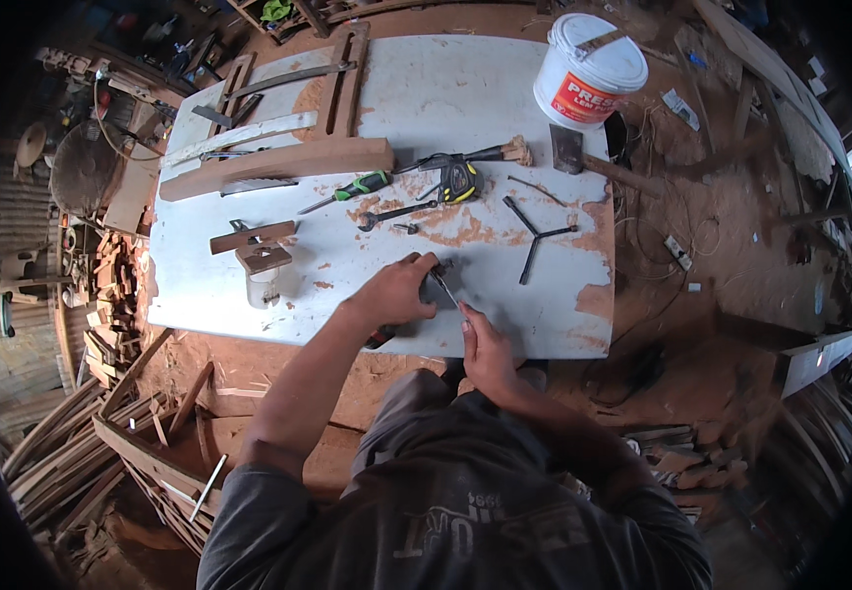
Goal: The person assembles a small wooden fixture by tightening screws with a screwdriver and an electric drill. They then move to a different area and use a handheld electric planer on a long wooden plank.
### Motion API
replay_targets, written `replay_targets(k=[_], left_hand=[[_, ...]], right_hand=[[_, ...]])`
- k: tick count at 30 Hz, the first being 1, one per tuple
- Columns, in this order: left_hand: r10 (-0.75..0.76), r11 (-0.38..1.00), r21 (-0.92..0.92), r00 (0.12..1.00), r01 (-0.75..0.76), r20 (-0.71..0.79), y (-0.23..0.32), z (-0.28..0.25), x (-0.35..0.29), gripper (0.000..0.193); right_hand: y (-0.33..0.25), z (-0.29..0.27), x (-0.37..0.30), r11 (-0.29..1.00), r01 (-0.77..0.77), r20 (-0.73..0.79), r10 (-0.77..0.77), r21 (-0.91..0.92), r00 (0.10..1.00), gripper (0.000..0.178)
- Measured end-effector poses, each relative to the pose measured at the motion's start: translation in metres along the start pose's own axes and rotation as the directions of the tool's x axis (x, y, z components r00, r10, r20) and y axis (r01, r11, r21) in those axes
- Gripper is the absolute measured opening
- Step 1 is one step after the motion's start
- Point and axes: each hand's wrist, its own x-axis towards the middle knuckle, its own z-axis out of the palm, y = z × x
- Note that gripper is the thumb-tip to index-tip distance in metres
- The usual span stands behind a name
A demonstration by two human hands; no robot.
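Observation:
Near the front edge of the white table, my left hand (398, 291) curls over a dark tool with a black-and-red end (380, 337) peeking out below the palm. Most of that tool is hidden, so its kind cannot be told. My right hand (488, 349) grips a slim metal tool (449, 291), its far end meeting the dark part by my left fingers. Just beyond lie a small metal piece (405, 228), an open-end wrench (396, 214), a green-and-black screwdriver (347, 192) and a yellow-and-black tape measure (459, 182). A three-armed wrench (537, 236) rests to the right.
A wooden hand plane (261, 251) sits on the table's left, before a curved wooden piece (278, 167) and a slotted wooden frame (342, 84). A white lidded bucket (593, 69) and a hammer (568, 149) are at the right edge. Wood scraps (111, 305) pile up left.

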Motion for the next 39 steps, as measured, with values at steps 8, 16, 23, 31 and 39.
replay_targets(k=[8, 16, 23, 31, 39], left_hand=[[-0.071, 0.962, 0.247, 0.981, 0.114, -0.179, 0.026, 0.023, -0.007, 0.097], [-0.318, 0.901, 0.151, 0.856, 0.406, -0.408, 0.020, 0.049, -0.003, 0.095], [-0.324, 0.869, 0.249, 0.871, 0.428, -0.369, 0.030, 0.040, -0.005, 0.089], [-0.322, 0.892, 0.206, 0.887, 0.401, -0.331, 0.031, 0.037, -0.006, 0.089], [-0.286, 0.924, 0.192, 0.932, 0.329, -0.224, 0.030, 0.028, 0.005, 0.088]], right_hand=[[0.022, -0.008, 0.013, 0.899, 0.024, 0.120, 0.032, -0.437, 0.992, 0.032], [-0.009, -0.010, 0.125, 0.967, 0.213, -0.050, -0.222, -0.143, 0.974, 0.019], [-0.019, 0.062, 0.277, 0.668, 0.570, 0.706, -0.092, -0.480, 0.702, 0.030], [-0.045, 0.063, 0.292, 0.594, 0.624, 0.779, 0.007, -0.508, 0.627, 0.036], [-0.059, -0.067, 0.217, 0.851, 0.131, 0.608, 0.247, -0.509, 0.754, 0.032]])
